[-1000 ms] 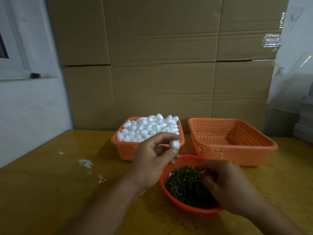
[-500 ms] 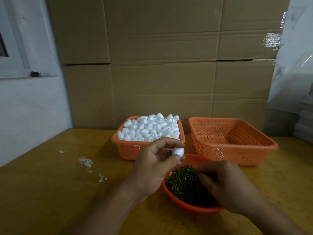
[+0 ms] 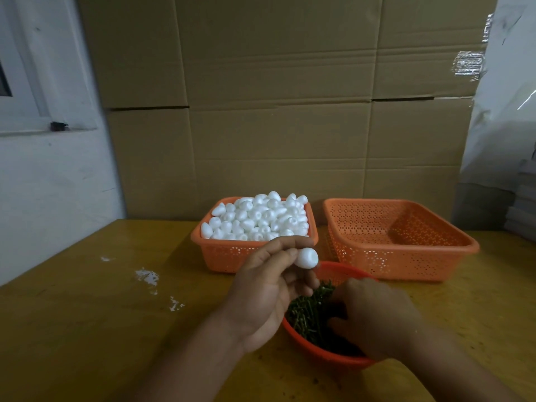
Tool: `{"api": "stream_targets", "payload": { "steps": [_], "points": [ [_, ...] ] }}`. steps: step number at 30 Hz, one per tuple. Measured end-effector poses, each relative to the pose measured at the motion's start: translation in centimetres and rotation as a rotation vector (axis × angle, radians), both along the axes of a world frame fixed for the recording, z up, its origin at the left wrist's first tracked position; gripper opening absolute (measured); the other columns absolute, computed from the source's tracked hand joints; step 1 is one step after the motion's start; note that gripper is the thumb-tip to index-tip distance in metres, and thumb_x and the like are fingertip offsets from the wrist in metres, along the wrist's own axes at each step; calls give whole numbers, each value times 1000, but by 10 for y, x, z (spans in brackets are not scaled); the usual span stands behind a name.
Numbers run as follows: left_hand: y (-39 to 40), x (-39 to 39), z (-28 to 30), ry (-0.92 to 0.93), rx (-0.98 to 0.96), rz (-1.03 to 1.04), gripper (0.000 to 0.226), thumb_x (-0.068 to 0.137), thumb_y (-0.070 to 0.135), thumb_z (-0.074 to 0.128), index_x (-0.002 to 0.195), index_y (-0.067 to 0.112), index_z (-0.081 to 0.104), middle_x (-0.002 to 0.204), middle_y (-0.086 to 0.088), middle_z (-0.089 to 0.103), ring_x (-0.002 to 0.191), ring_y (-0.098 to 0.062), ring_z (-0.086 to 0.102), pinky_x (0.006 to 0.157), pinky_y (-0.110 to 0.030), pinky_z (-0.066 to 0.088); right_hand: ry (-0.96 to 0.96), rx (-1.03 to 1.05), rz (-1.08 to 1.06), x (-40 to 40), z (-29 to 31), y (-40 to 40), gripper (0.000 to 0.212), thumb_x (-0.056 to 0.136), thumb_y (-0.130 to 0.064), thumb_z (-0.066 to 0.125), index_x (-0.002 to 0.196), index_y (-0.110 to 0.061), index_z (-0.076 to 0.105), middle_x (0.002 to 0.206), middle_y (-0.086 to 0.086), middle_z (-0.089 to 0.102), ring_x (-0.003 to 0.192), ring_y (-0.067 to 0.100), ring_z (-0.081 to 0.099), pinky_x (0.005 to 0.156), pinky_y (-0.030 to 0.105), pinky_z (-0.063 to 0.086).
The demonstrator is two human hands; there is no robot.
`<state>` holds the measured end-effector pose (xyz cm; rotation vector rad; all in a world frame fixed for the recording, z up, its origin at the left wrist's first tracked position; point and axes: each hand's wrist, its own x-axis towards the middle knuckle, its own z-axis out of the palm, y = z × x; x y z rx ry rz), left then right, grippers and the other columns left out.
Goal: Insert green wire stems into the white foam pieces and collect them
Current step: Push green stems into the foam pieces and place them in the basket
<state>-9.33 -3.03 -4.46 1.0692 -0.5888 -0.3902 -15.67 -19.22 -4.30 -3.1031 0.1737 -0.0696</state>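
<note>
On the far left of the wooden table, well apart from both hands, lie a few white crumbs. Beyond the left fingertips stands the full basket, heaped with white foam pieces.

The left hand pinches one foam piece between thumb and forefinger, the other fingers curled loosely beneath it. Compared with a second ago, this piece has been carried rightward and slightly toward the person, from over the near rim of the full basket to above the far rim of the round bowl; its blunt end now faces the right hand. Judged from that, the piece is being presented for a stem.

Under and beside the left fingers, the bowl holds the green wire stems. The right hand has stayed in the bowl with fingers bent down among the stems; whether it has one pinched cannot be told, as the fingertips are hidden. No stem shows in the held piece, so insertion is not yet done.

Beyond the right hand, the collecting basket shows no finished piece.
</note>
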Motion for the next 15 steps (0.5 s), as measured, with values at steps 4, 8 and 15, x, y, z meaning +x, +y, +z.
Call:
{"api": "stream_targets", "payload": {
  "steps": [4, 8, 15],
  "points": [
    [0, -1, 1, 95, 27, 22, 40, 94, 30, 54, 118, 0, 63, 76, -7, 62, 63, -16, 57, 55, -24, 45, -17, 34, -16, 2, -2, 1, 21, 90, -39, 62, 107, -30, 70, 100, -8, 70, 93, 17, 68, 79, 34, 58],
    [1, 0, 1, 145, 27, 18, 37, 89, 39, 56, 106, 9, 71, 73, -5, 58, 56, -14, 53, 51, -22, 43, -53, 74, -34, 5, -4, -1, 13, 90, -31, 62, 95, -24, 71, 94, -3, 71, 87, 19, 69, 79, 36, 59],
    [0, 0, 1, 151, 47, 25, 37, 88, 41, 57, 102, 10, 73, 71, -4, 57, 54, -13, 52, 51, -22, 41, 4, 156, 6, 7, -4, -4, 11, 85, -28, 69, 88, -19, 74, 87, -3, 71, 79, 15, 68, 75, 35, 59]
  ]
}}
